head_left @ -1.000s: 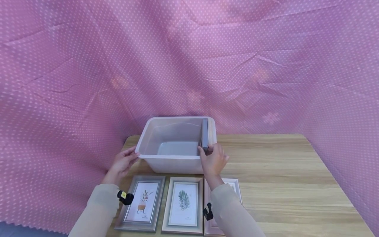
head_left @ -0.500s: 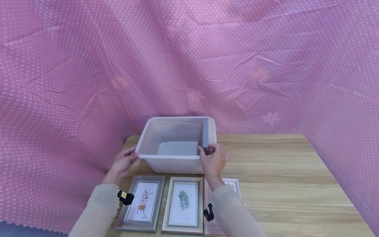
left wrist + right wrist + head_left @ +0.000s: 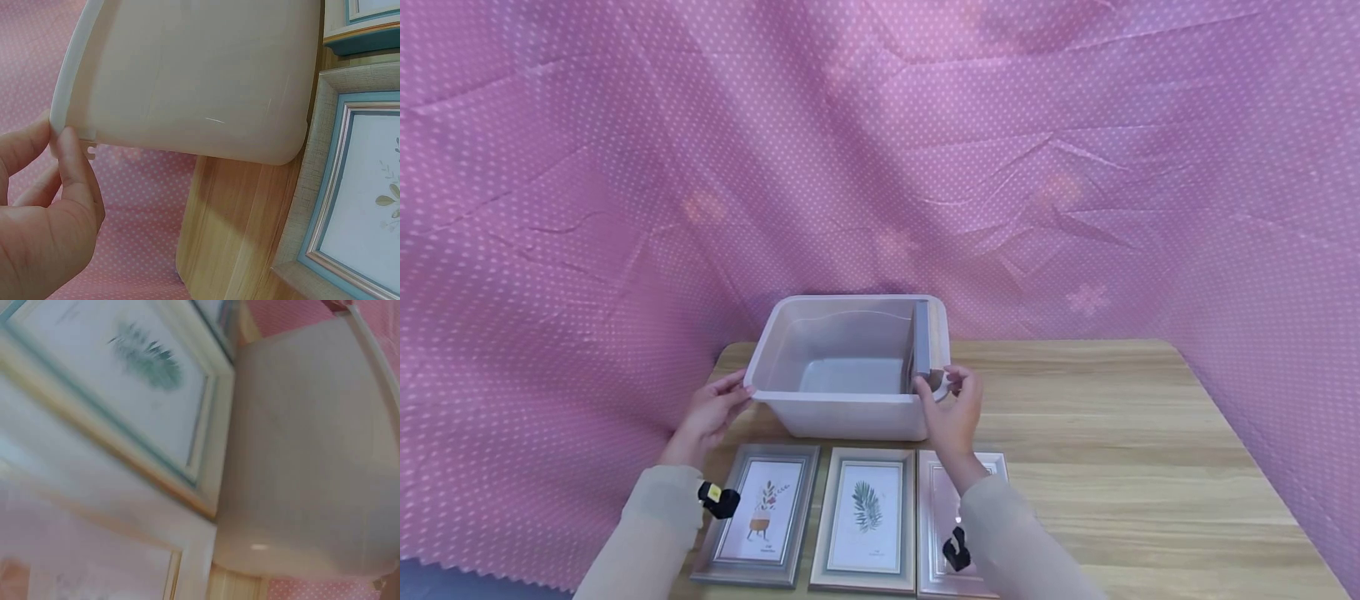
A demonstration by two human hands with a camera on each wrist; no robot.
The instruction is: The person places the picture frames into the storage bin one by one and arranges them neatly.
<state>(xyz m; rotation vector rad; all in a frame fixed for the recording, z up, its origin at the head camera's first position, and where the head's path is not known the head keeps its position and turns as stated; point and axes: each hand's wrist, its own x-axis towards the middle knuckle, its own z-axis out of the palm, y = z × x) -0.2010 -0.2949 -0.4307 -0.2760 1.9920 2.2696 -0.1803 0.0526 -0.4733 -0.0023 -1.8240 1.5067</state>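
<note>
My left hand (image 3: pixel 709 414) pinches the rim of a pale plastic bin (image 3: pixel 842 417) at its near left corner; the left wrist view shows thumb and fingers on that rim. My right hand (image 3: pixel 955 414) is at the near right corner. Its thumb lies by the near end of a grey picture frame (image 3: pixel 922 337), and its bent fingers are by the rim's outer side. Whether it grips the frame or the rim is unclear. The grey frame stands on edge inside the bin, beside a wood-toned picture frame (image 3: pixel 935 333) along the right wall.
In front of the bin, flat on the wooden table (image 3: pixel 1112 467), lie a grey frame with a potted plant (image 3: pixel 760 517), a frame with a green leaf (image 3: pixel 867 521) and a pale pink frame (image 3: pixel 938 500), partly under my right forearm. Pink dotted cloth (image 3: pixel 880 167) surrounds the table.
My right hand has shifted a little to the right, its thumb and fingers now wider apart. The grey frame in the bin has moved slightly toward the right wall. My left hand stays put.
</note>
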